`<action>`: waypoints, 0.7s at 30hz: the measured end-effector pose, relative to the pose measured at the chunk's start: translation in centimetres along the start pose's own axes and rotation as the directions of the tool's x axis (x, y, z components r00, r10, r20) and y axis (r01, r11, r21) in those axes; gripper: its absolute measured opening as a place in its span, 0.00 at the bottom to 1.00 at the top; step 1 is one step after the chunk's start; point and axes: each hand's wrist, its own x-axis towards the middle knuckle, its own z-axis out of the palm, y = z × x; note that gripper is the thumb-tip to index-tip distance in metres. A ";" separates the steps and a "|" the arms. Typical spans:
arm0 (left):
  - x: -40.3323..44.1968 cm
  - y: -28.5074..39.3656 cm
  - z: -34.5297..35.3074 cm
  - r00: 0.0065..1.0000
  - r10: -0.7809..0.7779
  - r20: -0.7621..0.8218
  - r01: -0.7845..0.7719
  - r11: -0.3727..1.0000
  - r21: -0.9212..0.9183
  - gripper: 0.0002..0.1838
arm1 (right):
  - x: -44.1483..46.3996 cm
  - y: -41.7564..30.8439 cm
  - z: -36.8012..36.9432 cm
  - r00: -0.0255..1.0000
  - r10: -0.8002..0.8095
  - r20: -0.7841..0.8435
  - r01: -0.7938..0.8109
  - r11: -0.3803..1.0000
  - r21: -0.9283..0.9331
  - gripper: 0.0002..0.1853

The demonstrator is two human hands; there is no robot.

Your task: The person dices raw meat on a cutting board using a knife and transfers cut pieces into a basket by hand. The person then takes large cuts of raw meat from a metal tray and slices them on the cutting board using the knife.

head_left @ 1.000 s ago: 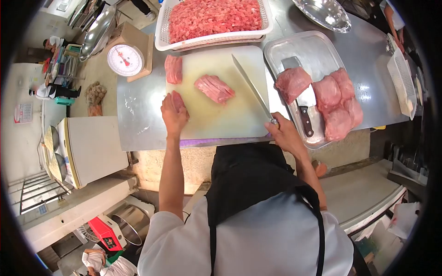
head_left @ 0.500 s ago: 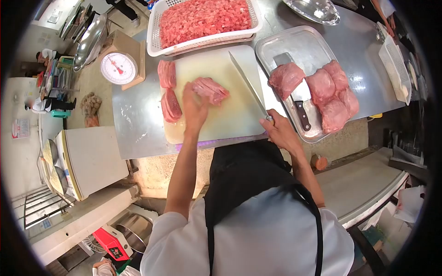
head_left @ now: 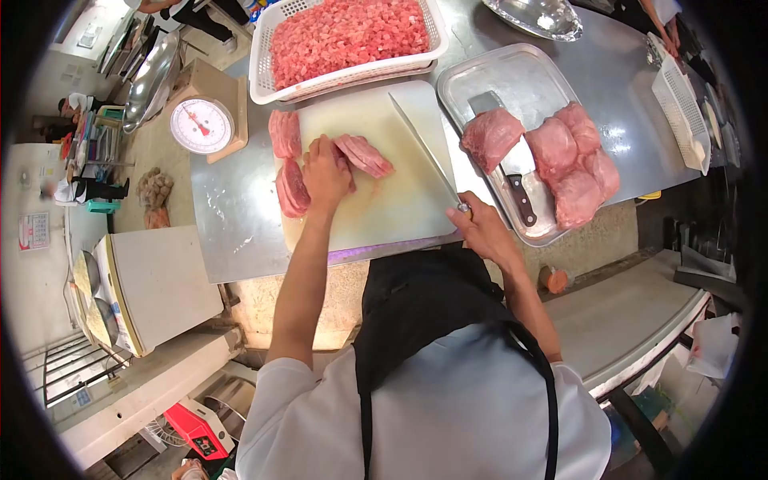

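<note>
My right hand (head_left: 482, 228) grips the handle of a long knife (head_left: 422, 144), whose blade lies along the right side of the white cutting board (head_left: 400, 208), tip pointing away from me. On the board, my left hand (head_left: 326, 178) is closed over a portion of sliced raw meat (head_left: 346, 171), most of which my fingers hide. Just right of that hand lies another fanned group of meat slices (head_left: 365, 155). Along the board's left edge rest two stacks of sliced meat, a far stack (head_left: 285, 134) and a near stack (head_left: 292, 189).
A white basket (head_left: 258, 76) of diced meat stands behind the board. To the right, a metal tray (head_left: 456, 80) holds meat chunks (head_left: 578, 164) and a dark-handled cleaver (head_left: 522, 200). A dial scale (head_left: 202, 126) is at left. Another person's hand (head_left: 670, 40) shows at far right.
My left hand has shifted left, separating some slices from the middle group and closing over them. The right hand with the knife stays nearly still. A person's hand has appeared at far right.
</note>
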 end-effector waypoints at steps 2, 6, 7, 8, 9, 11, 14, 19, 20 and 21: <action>0.7 -1.8 -0.3 1.000 0.027 -0.015 -0.027 1.000 0.012 0.34 | 0.0 0.2 0.1 1.000 -0.006 -0.004 0.006 1.000 0.003 0.29; 1.2 -1.4 -1.8 0.983 0.183 -0.028 -0.173 0.960 0.219 0.34 | -0.4 0.1 0.1 1.000 -0.013 -0.024 0.013 1.000 -0.002 0.29; 1.0 0.4 -3.1 0.948 0.315 -0.037 -0.290 0.907 0.305 0.35 | -0.4 0.1 0.1 1.000 -0.016 -0.025 0.016 1.000 0.002 0.29; 0.8 1.5 -3.6 0.898 0.440 -0.033 -0.394 0.833 0.389 0.36 | -0.5 0.1 0.1 1.000 -0.018 -0.023 0.018 1.000 0.004 0.30; 0.6 1.7 -3.2 0.875 0.482 0.051 -0.477 0.837 0.269 0.36 | -0.5 0.0 0.1 1.000 -0.020 -0.018 0.020 1.000 0.005 0.30; -0.2 1.4 -2.2 0.796 0.573 0.195 -0.585 0.811 0.007 0.37 | -0.9 -0.8 -0.2 0.998 0.057 0.018 -0.057 0.998 0.032 0.30; 0.0 0.3 -0.6 0.879 0.471 0.075 -0.450 0.870 -0.202 0.35 | -0.4 -0.2 -0.2 0.999 0.023 0.025 -0.024 0.999 0.040 0.30; -0.7 2.2 1.0 0.982 0.188 -0.028 -0.189 0.944 -0.269 0.33 | -0.5 0.1 0.0 1.000 -0.013 0.003 0.013 1.000 -0.009 0.33; -1.1 3.1 1.0 0.989 0.143 0.042 -0.125 0.948 -0.292 0.33 | -0.6 -0.2 -0.1 1.000 -0.007 0.004 0.008 1.000 -0.019 0.33; -1.7 3.8 1.3 0.982 0.183 0.048 -0.157 0.930 -0.333 0.34 | -0.6 -0.2 0.1 1.000 -0.012 0.004 0.012 1.000 -0.023 0.33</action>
